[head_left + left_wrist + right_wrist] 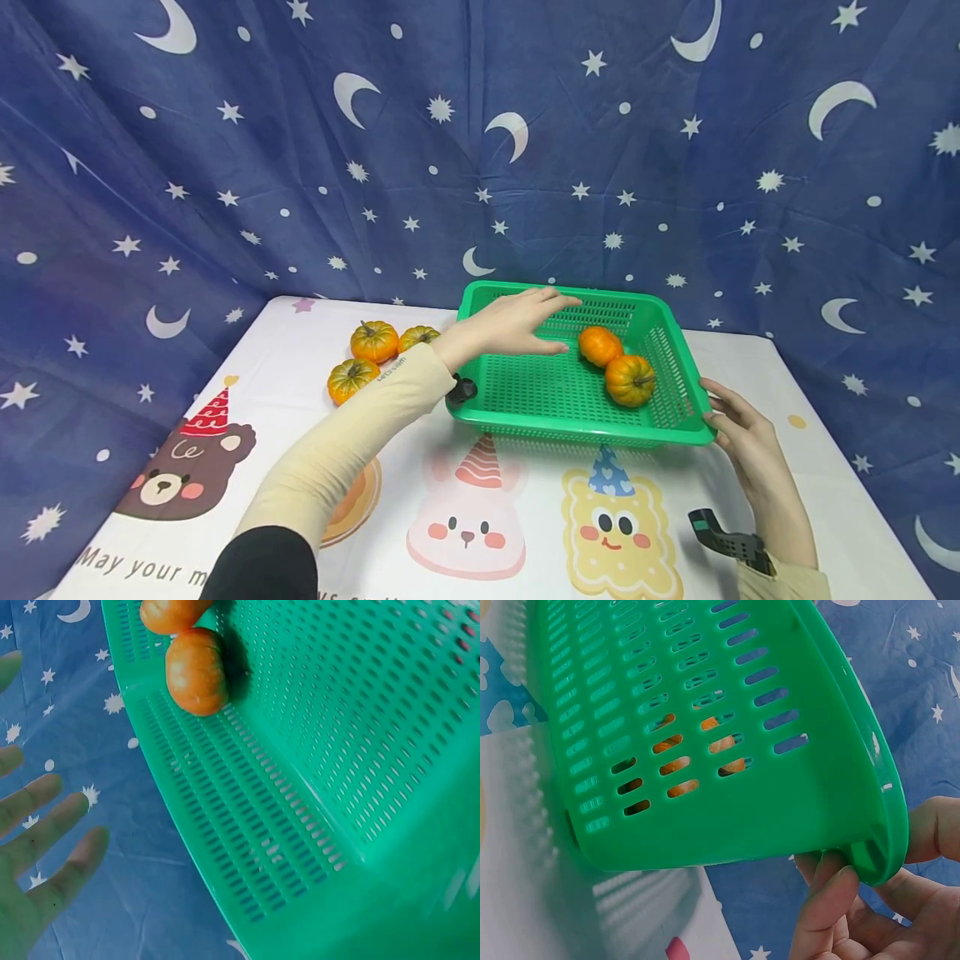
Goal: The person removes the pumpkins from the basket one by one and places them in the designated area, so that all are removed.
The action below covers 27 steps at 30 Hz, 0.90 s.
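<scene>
A green plastic basket [525,392] with slotted walls stands towards the back of the table. Inside it, near its right end, two small orange pumpkins [630,381] lie side by side. My left hand [517,323] hovers over the basket's left part with fingers extended and nothing held. In the left wrist view, those fingers [71,817] show apart from the basket wall. My right hand [752,437] grips the basket's front right corner. In the right wrist view, thumb and fingers curl round the rim [889,802], and orange shows through the slots.
Left of the basket, three more small pumpkins [375,342] sit grouped on the table, partly behind my left forearm. The white tablecloth [300,367] carries cartoon prints. A blue curtain [480,192] with moons and stars hangs right behind the table.
</scene>
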{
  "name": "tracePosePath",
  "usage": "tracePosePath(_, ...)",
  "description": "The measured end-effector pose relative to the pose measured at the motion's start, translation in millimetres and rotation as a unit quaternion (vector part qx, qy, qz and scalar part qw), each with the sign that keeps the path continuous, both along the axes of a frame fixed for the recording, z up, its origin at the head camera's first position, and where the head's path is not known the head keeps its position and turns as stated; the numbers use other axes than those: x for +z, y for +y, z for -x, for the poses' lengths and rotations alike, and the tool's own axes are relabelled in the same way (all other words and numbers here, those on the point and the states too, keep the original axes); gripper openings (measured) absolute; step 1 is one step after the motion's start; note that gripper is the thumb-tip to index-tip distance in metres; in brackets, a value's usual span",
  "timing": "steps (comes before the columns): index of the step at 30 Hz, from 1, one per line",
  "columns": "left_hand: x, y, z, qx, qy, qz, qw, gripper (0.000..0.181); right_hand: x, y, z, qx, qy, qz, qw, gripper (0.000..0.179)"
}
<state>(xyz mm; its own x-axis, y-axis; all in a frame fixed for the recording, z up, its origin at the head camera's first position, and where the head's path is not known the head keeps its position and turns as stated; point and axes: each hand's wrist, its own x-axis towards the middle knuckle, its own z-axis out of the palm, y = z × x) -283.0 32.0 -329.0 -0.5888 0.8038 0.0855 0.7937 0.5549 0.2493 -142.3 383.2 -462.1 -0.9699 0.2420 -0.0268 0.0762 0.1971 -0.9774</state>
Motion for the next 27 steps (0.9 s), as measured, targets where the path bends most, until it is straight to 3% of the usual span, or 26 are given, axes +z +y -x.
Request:
tracePosePath(3,-2.5,9.2,1.0,-0.008,-0.005,-0.002,1.0000,0.068,-13.0,10.4,6.0,-0.002,0.003,0.016,0.9999,0.050)
tracePosePath(17,-15.0,51.0,3.1,-0.042,-0.006,0.015,0.9990,0.066,-18.8,18.2,8.3,0.011,0.011,0.013,0.9998,0.052)
tracePosePath(20,-18.1,58.6,3.3,-0.041,-0.013,0.014,0.9990,0.066,-15.4,15.5,6.6,0.008,0.012,0.019,0.9997,0.051)
tracePosePath(27,-28.1,74.2,5.3,-0.040,-0.038,0.023,0.9982,0.066,14.2,-7.4,-5.2,0.008,-0.005,0.001,1.0000,0.053)
